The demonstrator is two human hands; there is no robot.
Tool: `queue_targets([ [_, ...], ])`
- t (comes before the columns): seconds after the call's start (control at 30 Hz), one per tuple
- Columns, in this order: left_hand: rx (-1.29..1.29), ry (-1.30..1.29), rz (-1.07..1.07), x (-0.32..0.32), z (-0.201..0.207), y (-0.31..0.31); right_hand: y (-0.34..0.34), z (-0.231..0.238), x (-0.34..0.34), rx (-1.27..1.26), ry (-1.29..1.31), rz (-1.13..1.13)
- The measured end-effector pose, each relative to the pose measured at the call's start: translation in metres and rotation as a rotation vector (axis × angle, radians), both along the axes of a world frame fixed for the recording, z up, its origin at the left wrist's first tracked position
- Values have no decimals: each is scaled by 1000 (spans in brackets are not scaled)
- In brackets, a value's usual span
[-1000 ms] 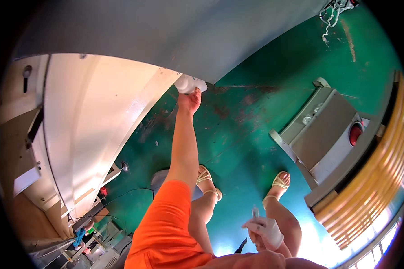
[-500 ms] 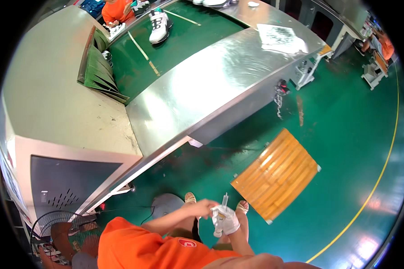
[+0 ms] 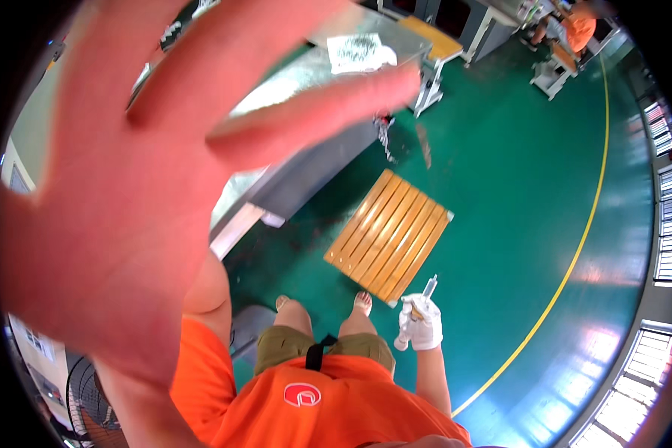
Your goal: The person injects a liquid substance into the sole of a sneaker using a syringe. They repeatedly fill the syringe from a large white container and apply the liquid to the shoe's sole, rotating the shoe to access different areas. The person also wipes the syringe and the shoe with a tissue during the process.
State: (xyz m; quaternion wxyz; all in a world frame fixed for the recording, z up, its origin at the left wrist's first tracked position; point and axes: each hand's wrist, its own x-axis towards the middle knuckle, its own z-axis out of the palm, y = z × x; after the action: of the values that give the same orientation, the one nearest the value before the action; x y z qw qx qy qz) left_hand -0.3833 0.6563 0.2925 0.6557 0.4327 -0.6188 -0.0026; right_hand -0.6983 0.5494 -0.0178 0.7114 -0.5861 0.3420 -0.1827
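Note:
My left hand (image 3: 134,194) is bare and fills the left part of the view, close up. Its palm faces me, with the fingers stretched out and spread. It holds nothing and hides much of the metal bench (image 3: 328,104) behind it. Lower right, my right hand (image 3: 422,328) wears a white glove and is closed around a clear syringe (image 3: 430,286). The slim barrel sticks up past the fingers, tip upward; the rest is partly covered by the glove.
A slatted wooden platform (image 3: 388,237) lies on the green floor before my feet. A printed white sheet (image 3: 355,52) is on the bench. A black fan (image 3: 95,399) stands lower left. Far right, a person in orange (image 3: 579,31) sits by a small white-legged stand (image 3: 552,78).
My left hand has left the right hand and risen close before the camera, opening out. The right hand now appears farther right, still with the syringe. The view has shifted rightward.

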Motion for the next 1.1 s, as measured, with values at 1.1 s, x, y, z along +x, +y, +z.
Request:
queue_targets([
  [1.1,896,275,469,348,-147,-115,-294,135,536,-992,356,176],
])
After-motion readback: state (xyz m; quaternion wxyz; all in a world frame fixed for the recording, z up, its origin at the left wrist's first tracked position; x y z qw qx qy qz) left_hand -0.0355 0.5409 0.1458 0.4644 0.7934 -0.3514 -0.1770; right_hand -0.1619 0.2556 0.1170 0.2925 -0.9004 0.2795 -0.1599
